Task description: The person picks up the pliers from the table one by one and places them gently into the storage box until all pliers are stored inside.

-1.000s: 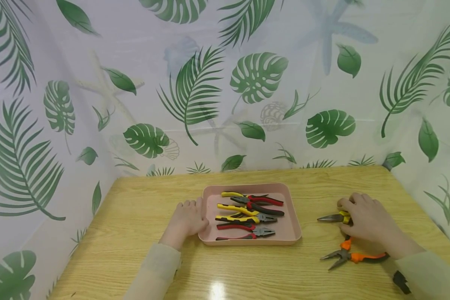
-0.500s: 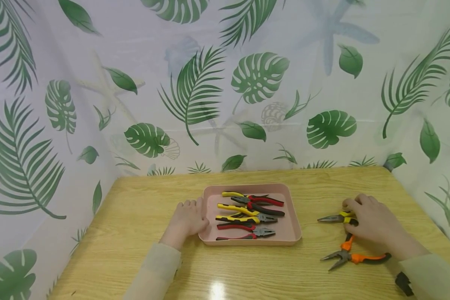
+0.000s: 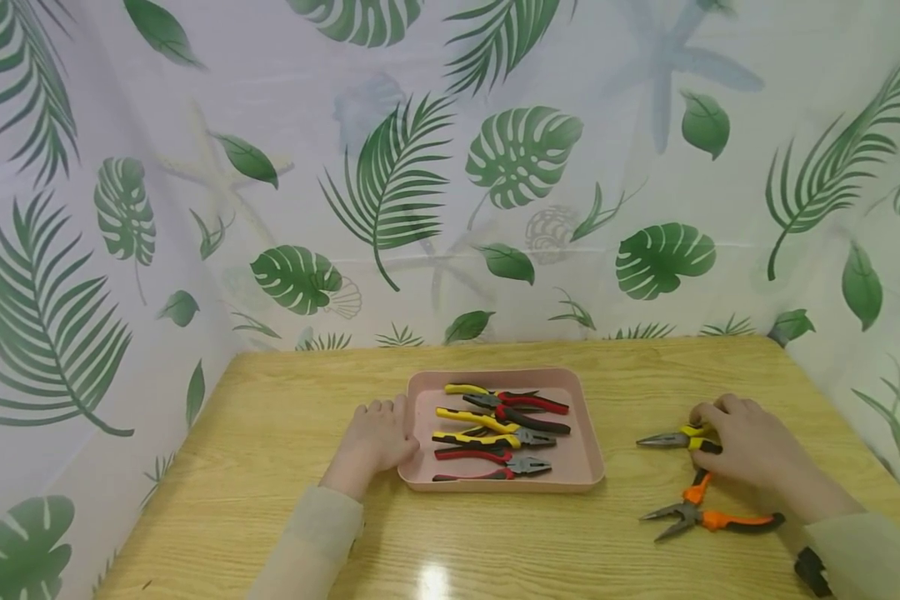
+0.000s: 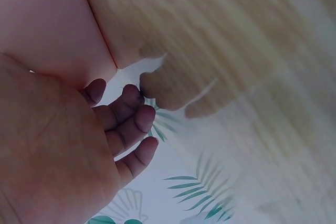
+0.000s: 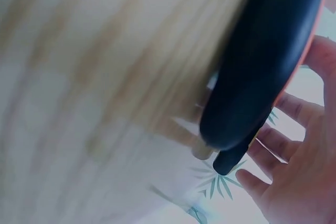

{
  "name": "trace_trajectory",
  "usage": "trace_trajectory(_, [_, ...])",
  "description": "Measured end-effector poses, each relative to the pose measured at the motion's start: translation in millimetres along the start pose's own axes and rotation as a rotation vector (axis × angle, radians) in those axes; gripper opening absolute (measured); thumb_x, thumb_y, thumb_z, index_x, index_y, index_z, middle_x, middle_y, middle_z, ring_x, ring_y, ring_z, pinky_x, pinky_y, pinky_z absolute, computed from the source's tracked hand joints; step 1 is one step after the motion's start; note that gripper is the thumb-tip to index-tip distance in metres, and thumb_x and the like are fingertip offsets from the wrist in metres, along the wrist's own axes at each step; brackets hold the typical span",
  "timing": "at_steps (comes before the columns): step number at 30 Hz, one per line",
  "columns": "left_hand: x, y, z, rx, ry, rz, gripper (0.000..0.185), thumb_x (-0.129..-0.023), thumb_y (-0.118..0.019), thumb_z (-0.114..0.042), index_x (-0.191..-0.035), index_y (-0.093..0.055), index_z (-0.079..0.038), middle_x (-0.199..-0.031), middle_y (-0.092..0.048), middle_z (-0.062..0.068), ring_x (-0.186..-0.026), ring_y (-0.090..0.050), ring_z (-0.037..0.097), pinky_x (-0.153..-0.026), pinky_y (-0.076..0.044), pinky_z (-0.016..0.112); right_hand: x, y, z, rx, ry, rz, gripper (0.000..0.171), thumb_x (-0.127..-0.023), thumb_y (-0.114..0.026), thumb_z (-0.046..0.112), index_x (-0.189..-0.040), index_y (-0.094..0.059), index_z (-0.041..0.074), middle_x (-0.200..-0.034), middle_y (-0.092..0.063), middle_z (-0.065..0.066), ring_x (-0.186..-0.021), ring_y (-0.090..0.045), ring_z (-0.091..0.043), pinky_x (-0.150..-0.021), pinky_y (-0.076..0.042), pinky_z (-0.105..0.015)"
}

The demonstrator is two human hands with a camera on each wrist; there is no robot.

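Resting on the handles of the yellow pliers [image 3: 675, 438], the right hand [image 3: 750, 450] covers them with its fingers bent over; whether it really grips them I cannot tell. The metal nose of these pliers sticks out past the fingers toward the pink tray [image 3: 585, 467]. Just below this hand lie the orange pliers [image 3: 708, 512] on the wooden table [image 3: 270, 433]. The left hand [image 3: 375, 442] lies flat and relaxed, its fingers against the near side of the tray, holding nothing. Beyond its fingers, inside the tray, lie several yellow and red pliers [image 3: 498, 429].
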State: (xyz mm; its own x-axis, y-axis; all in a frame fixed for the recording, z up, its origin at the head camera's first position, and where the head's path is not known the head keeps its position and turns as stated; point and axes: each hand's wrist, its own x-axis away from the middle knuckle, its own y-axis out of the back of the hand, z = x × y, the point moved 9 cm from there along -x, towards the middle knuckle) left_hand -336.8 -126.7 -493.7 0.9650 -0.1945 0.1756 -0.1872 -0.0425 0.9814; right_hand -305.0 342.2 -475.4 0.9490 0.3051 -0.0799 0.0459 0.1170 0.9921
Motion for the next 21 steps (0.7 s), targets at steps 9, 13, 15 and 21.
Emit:
trace_trajectory(9, [0.1, -1.2, 0.8, -0.002, -0.004, 0.003, 0.069, -0.097, -0.058, -0.039, -0.152, -0.043, -0.001, -0.146, -0.06, 0.02, -0.134, -0.056, 0.036, -0.118, -0.041, 0.055, -3.1, -5.7, -6.4, -0.036, -0.019, 0.022, 0.044, -0.08, -0.085, 0.035, -0.111, -0.07, 0.009, -0.108, -0.063, -0.018, -0.092, -0.059, -0.039, -0.079, -0.052, -0.058])
trace_trajectory(13, [0.2, -0.1, 0.3, -0.012, -0.006, 0.003, 0.067, -0.097, -0.058, -0.04, -0.15, -0.043, -0.001, -0.145, -0.06, 0.02, -0.133, -0.056, 0.036, -0.117, -0.042, 0.055, -3.8, -5.9, -6.5, -0.041, -0.019, 0.03, 0.043, -0.079, -0.085, 0.034, -0.11, -0.069, 0.01, -0.108, -0.062, -0.018, -0.092, -0.059, -0.039, -0.078, -0.051, -0.058])
trace_trajectory(15, [-0.4, -0.1, 0.3, -0.012, -0.006, 0.002, 0.066, -0.097, -0.058, -0.04, -0.149, -0.044, -0.001, -0.144, -0.06, 0.02, -0.133, -0.056, 0.036, -0.117, -0.042, 0.055, -4.2, -5.6, -6.2, -0.041, -0.023, 0.034, 0.043, -0.078, -0.085, 0.034, -0.11, -0.069, 0.01, -0.108, -0.062, -0.018, -0.092, -0.058, -0.039, -0.078, -0.051, -0.058])
trace_trajectory(21, [-1.1, -2.3, 2.2, -0.013, -0.005, 0.0, 0.068, -0.096, -0.057, -0.04, -0.15, -0.043, -0.001, -0.145, -0.06, 0.02, -0.134, -0.056, 0.036, -0.118, -0.041, 0.055, -5.7, -4.9, -3.5, -0.027, -0.001, 0.046, 0.041, -0.076, -0.084, 0.023, -0.111, -0.067, 0.009, -0.105, -0.061, -0.016, -0.087, -0.054, -0.033, -0.074, -0.051, -0.052])
